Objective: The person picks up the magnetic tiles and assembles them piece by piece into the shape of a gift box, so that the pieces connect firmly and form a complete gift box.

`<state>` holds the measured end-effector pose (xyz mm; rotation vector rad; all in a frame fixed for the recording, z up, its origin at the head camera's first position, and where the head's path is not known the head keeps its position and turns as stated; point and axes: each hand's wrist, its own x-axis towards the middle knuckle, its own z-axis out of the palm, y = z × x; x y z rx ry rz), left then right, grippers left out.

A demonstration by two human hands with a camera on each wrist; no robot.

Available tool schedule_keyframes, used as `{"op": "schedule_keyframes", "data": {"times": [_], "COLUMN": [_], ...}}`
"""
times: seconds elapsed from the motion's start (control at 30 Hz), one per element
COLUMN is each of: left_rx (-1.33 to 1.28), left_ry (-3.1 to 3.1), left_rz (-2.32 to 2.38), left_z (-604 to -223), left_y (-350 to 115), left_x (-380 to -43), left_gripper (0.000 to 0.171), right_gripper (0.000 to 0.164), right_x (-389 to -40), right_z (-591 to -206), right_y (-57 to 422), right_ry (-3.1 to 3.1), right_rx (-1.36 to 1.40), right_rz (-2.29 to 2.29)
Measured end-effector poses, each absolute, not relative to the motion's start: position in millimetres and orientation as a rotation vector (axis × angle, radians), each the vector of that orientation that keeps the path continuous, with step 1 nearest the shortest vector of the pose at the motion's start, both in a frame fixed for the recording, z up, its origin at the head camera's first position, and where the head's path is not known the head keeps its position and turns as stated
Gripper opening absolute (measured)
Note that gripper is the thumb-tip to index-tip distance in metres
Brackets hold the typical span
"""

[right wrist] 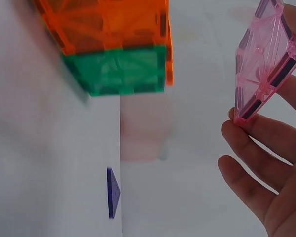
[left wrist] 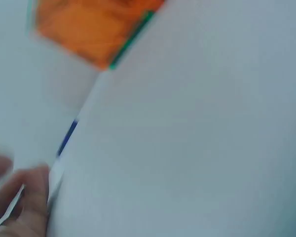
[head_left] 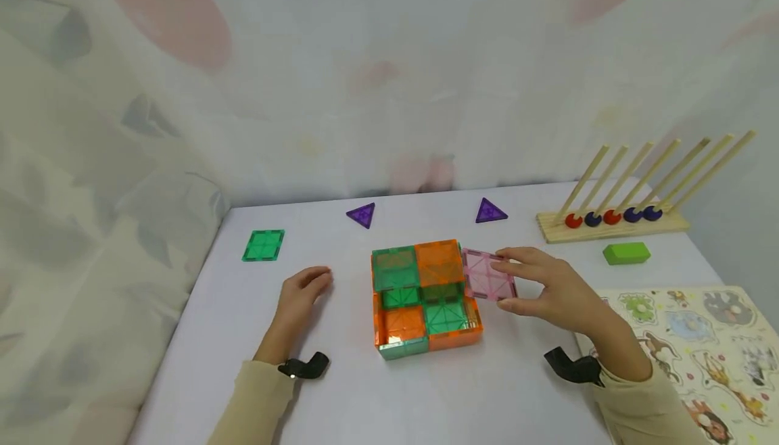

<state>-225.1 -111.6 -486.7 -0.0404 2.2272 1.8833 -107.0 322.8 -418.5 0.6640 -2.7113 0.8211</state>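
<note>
My right hand (head_left: 550, 286) pinches a pink square magnetic tile (head_left: 489, 274) between thumb and fingers. In the right wrist view the pink tile (right wrist: 264, 59) is tilted, its magnet edges showing. Just left of it stands a box-like build of green and orange magnetic tiles (head_left: 398, 350); two tiles cover its back half, and its front half is uncovered on top. Whether the pink tile touches the build I cannot tell. Left of the build, my left hand (head_left: 298, 296) holds nothing, its fingers loosely bent near the table; the left wrist view shows it blurred.
Two purple triangle tiles (head_left: 362, 215) lie behind the build, and a green square tile (head_left: 264, 245) at the far left. On the right are a wooden peg rack (head_left: 615, 225) with beads, a green block (head_left: 627, 253) and an animal puzzle board (head_left: 694, 343). A curtain (head_left: 389, 93) hangs behind.
</note>
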Motion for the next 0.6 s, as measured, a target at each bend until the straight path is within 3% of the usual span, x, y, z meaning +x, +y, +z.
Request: {"op": "schedule_keyframes", "data": {"times": [0.1, 0.37, 0.6], "left_rx": [-0.278, -0.134, -0.18], "left_ry": [1.908, 1.707, 1.778], "left_rz": [2.221, 2.37, 2.351], "left_z": [-498, -499, -500], "left_y": [-140, -161, -161], "left_x": [-217, -207, -205], "left_gripper": [0.037, 0.029, 0.037], "right_gripper": [0.059, 0.055, 0.056], "right_x": [-107, -103, -103], "right_z": [-419, -432, -438], "right_y": [311, 282, 272], "right_ry": [-2.725, -2.723, -2.662], "right_rx": [0.762, 0.934, 0.949], "right_rz": [0.819, 0.708, 0.639]}}
